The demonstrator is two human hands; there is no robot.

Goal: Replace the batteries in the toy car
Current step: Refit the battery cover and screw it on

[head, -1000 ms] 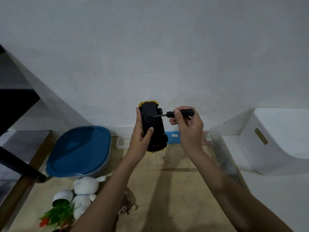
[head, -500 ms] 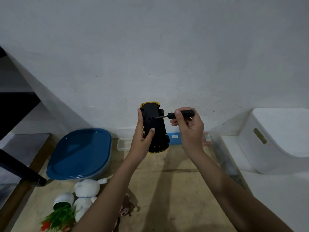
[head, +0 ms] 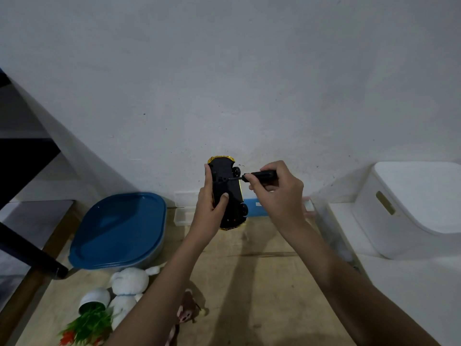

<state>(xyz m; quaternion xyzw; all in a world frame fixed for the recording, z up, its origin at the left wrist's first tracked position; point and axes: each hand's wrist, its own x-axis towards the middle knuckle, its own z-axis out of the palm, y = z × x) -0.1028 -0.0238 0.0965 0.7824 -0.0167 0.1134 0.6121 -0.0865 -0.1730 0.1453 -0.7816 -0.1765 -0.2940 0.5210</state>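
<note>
Toy car (head: 227,188) work is going on at arm's length, in the air above a wooden tabletop (head: 262,283). Nearest the camera, at the lower left, lie an overturned white pot (head: 94,297) spilling a green artificial plant (head: 86,325), a white plush toy (head: 129,279) and a small brown toy (head: 185,313), all well apart from the hands. Both forearms reach forward past them.

The left hand (head: 210,206) grips the car, thumb pressed on the black underside and fingers curled round its left edge. That underside faces the person. The car's long axis runs nearly upright, with gold trim showing at the top and bottom ends.

The right hand (head: 277,196) pinches the black handle of a small screwdriver (head: 262,174) between thumb and curled fingers. The shaft lies almost level, crossing the car's long axis at about a right angle. Its tip comes in from the right and meets the upper half of the underside.

I judge this to be a screw on the battery cover being turned; which way cannot be told. The coming twist calls for the shaft to be held square to the underside while the left hand braces against the push.

Beyond the hands sit a blue-lidded container (head: 119,228) to the left, a clear plastic box (head: 183,217) against the wall (head: 224,71), and a white bin (head: 411,208) to the right.
</note>
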